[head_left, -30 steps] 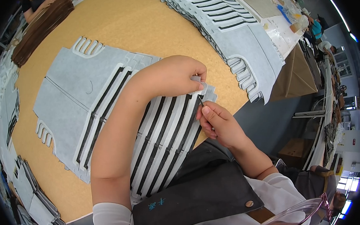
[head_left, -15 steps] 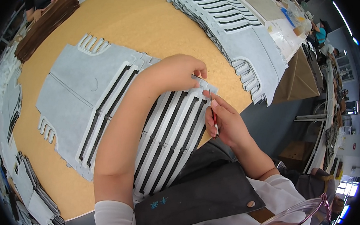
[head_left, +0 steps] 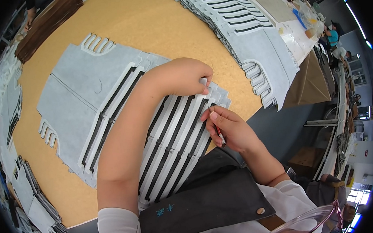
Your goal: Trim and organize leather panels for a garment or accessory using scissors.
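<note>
A light grey sheet panel (head_left: pixel 74 89) with black stripes and looped cut-out edges lies across the table before me. My left hand (head_left: pixel 190 75) reaches over it, thumb and fingers pinching a tab at its far right edge and lifting it a little. More grey tabs show just beneath. My right hand (head_left: pixel 230 128) is closed round a slim red-and-silver tool (head_left: pixel 220 133) with a thin dark tip. That tip is at the end of a black stripe, close below the left fingers; whether it touches is too small to tell.
A stack of similar striped grey panels (head_left: pixel 241 32) lies at the far right of the tan tabletop (head_left: pixel 147 29). Dark brown sheets (head_left: pixel 48 26) are piled at the far left, more grey pieces (head_left: pixel 36 202) at the near left. Another person's hand (head_left: pixel 29 21) shows beyond the brown pile.
The right hand and its tool have moved slightly left and nearer to me. The left hand now lifts the tab, and the tabs below show more.
</note>
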{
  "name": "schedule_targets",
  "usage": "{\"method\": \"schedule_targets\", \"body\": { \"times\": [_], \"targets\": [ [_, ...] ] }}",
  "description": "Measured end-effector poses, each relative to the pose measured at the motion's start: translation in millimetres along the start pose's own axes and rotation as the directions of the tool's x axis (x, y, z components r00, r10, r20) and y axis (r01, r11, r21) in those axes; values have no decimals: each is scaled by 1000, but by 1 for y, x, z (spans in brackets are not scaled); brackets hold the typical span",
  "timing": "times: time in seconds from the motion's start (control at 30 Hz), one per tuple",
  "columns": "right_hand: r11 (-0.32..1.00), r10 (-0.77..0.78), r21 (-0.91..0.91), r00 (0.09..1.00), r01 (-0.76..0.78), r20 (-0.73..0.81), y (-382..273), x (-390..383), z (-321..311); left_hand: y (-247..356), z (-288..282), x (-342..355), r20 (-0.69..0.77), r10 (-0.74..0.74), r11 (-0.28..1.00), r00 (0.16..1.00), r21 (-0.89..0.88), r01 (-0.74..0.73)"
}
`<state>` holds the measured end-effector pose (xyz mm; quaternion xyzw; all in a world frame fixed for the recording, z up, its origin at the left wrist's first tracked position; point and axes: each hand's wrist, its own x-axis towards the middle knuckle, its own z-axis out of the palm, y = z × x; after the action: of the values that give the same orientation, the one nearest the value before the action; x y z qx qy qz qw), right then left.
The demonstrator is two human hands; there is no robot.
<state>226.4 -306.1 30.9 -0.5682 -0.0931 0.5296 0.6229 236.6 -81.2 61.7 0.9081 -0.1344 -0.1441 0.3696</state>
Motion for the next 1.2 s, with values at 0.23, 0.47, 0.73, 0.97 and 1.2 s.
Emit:
{"method": "schedule_targets", "body": {
  "times": [0.23, 0.47, 0.73, 0.97, 1.2],
  "targets": [
    [1000, 14, -7, 1000, -14, -3, -5, 4, 4, -4, 2, 1, -38, 26, 999, 999, -34, -27],
    [999, -4, -39, 1000, 5, 8, -4, 4, 4, -2, 0, -1, -26, 25, 1000, 999, -14, -25],
    [1000, 8, 14, 1000, -8, 30, -6, 5, 2, -5, 2, 0, -49, 41, 999, 998, -23, -42],
    [1000, -16, 23, 999, 15, 39, -3, 6, 0, -1, -1, 0, -21, 7, 1000, 1000, -30, -8],
    [1000, 7, 20, 1000, -7, 8, -4, 3, 4, -5, 1, -1, -42, 34, 996, 999, -77, -37]
  ]
}}
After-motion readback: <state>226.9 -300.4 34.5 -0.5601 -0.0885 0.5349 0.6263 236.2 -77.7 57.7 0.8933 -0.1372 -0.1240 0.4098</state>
